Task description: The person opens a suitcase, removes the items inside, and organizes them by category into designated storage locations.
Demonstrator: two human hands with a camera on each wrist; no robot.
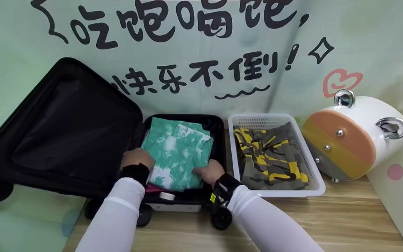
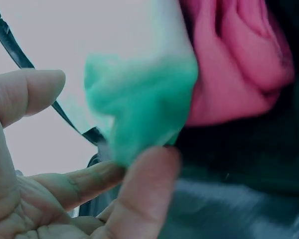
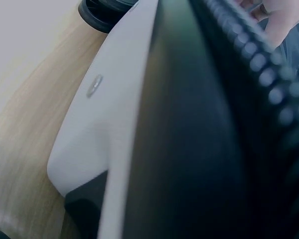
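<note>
A folded green-and-white tie-dye garment (image 1: pixel 182 150) lies in the right half of an open black-lined suitcase (image 1: pixel 219 122). Under it, a pink cloth (image 2: pixel 234 84) shows at the near left edge. My left hand (image 1: pixel 138 160) is at the garment's left side; in the left wrist view its thumb stands apart and its fingertips meet the green fold. On the opposite side, my right hand (image 1: pixel 211 172) holds the garment's right edge, thumb on top, other fingers mostly hidden. In the right wrist view the suitcase's zipper rim (image 3: pixel 259 62) fills much of the frame.
The suitcase lid (image 1: pixel 75 133) leans open at the left. Right of the case stands a white plastic basket (image 1: pixel 318 187) with a folded yellow-and-grey camouflage garment (image 1: pixel 271 157). Beyond it sits a white drum-shaped object (image 1: pixel 359 136) with a striped front. Wheels (image 1: pixel 221 218) protrude toward the near wooden tabletop (image 1: pixel 345 217).
</note>
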